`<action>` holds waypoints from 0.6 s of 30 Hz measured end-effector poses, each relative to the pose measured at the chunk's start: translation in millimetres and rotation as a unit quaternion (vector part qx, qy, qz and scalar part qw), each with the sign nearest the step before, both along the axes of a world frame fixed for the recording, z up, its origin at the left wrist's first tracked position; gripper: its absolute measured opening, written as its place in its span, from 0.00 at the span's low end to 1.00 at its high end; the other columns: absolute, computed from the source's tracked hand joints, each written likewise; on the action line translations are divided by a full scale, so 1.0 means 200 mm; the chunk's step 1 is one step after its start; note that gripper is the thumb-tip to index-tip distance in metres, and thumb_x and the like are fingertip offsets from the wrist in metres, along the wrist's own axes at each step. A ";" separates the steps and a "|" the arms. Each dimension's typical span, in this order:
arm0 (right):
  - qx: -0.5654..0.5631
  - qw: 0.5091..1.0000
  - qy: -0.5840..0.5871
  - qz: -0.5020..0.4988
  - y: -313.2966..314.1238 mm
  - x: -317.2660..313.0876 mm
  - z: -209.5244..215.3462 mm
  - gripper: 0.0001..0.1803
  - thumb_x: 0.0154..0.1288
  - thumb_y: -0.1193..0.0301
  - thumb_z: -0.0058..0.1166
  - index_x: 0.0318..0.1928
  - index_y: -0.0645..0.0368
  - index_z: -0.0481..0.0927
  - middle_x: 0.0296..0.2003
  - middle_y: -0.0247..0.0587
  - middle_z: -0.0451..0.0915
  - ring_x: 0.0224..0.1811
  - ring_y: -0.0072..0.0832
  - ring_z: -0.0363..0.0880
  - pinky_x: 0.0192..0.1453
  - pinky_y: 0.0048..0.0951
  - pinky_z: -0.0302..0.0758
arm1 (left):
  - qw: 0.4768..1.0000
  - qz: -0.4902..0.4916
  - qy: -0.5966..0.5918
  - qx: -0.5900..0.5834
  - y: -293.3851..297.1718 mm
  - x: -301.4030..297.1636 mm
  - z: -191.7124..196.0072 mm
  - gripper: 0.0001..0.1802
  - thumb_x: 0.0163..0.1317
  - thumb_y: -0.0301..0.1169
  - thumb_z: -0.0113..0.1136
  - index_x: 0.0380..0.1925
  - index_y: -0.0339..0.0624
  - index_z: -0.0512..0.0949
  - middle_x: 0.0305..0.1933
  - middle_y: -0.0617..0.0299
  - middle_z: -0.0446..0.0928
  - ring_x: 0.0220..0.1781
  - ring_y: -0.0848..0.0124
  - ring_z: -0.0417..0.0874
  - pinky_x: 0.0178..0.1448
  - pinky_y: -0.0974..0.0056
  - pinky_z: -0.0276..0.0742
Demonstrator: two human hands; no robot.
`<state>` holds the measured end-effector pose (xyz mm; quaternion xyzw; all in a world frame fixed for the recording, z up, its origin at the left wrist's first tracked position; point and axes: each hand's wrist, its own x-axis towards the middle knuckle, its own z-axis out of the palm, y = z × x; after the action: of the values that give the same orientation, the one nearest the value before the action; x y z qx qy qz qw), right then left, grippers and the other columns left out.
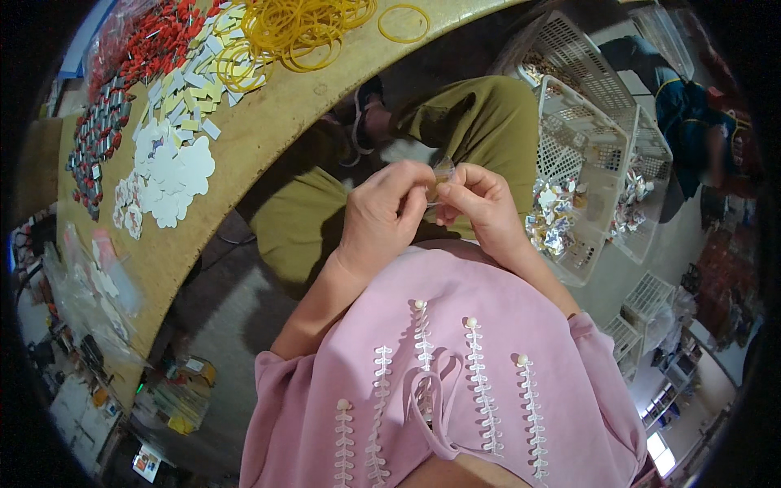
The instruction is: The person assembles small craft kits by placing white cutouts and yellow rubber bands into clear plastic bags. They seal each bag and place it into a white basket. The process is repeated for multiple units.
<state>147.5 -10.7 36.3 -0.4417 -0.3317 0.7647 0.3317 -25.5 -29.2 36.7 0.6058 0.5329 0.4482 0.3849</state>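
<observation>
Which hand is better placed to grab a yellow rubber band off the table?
Left, probably. The rubber bands lie on the wooden table, on the left hand's side. The right hand sits farther away, pinching a clear bag.

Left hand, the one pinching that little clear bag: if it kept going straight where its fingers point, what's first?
Probably the right hand: the left hand points rightward at it across the small clear bag they share.

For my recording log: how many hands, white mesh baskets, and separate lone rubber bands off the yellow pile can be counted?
Hands: 2, left hand and right hand, together pinching a small clear bag
White mesh baskets: 3 near the knees
Lone yellow rubber band: 1
Total: 6
</observation>
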 end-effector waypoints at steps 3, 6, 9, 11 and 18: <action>-0.002 1.000 -0.008 -0.011 0.00 0.00 0.00 0.10 0.68 0.71 0.57 0.28 0.56 0.75 0.24 0.30 0.78 0.23 0.15 0.74 0.26 0.18 0.70 | 0.993 -0.052 0.096 0.039 0.01 -0.04 0.02 0.08 0.55 0.20 0.56 0.36 0.39 0.77 0.33 0.55 0.79 0.35 0.55 0.81 0.39 0.57 0.78; -0.006 1.000 -0.018 -0.003 0.02 0.01 0.00 0.11 0.69 0.69 0.56 0.28 0.56 0.75 0.24 0.28 0.76 0.22 0.12 0.70 0.25 0.16 0.66 | 0.994 -0.057 0.092 0.021 0.01 -0.03 0.08 0.07 0.55 0.22 0.59 0.36 0.38 0.79 0.34 0.53 0.80 0.38 0.54 0.81 0.42 0.56 0.77; -0.006 0.999 -0.035 -0.006 0.02 0.01 0.03 0.09 0.69 0.69 0.56 0.30 0.57 0.77 0.24 0.27 0.75 0.22 0.12 0.68 0.25 0.16 0.64 | 0.995 -0.051 0.076 0.024 0.00 -0.02 -0.03 0.08 0.56 0.23 0.61 0.36 0.36 0.78 0.34 0.52 0.79 0.36 0.52 0.81 0.41 0.58 0.77; 0.029 0.997 -0.048 -0.048 0.03 0.01 0.02 0.07 0.69 0.69 0.55 0.34 0.57 0.79 0.25 0.26 0.76 0.23 0.11 0.68 0.27 0.16 0.65 | 0.988 -0.018 -0.097 -0.118 0.01 -0.03 -0.05 0.03 0.65 0.24 0.57 0.37 0.36 0.76 0.34 0.58 0.81 0.34 0.67 0.83 0.40 0.68 0.78; -0.102 0.986 0.094 -0.096 0.09 0.08 -0.06 0.19 0.76 0.63 0.44 0.57 0.63 0.74 0.45 0.38 0.79 0.46 0.25 0.79 0.47 0.26 0.80 | 0.892 -0.001 -0.393 -0.224 0.02 -0.16 -0.13 0.04 0.73 0.28 0.49 0.41 0.40 0.73 0.42 0.61 0.81 0.43 0.74 0.84 0.48 0.69 0.81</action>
<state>163.5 7.2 24.3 -0.4289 -0.1755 0.7973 0.3867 -56.6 -24.4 11.3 0.2784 0.4239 0.5178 0.6889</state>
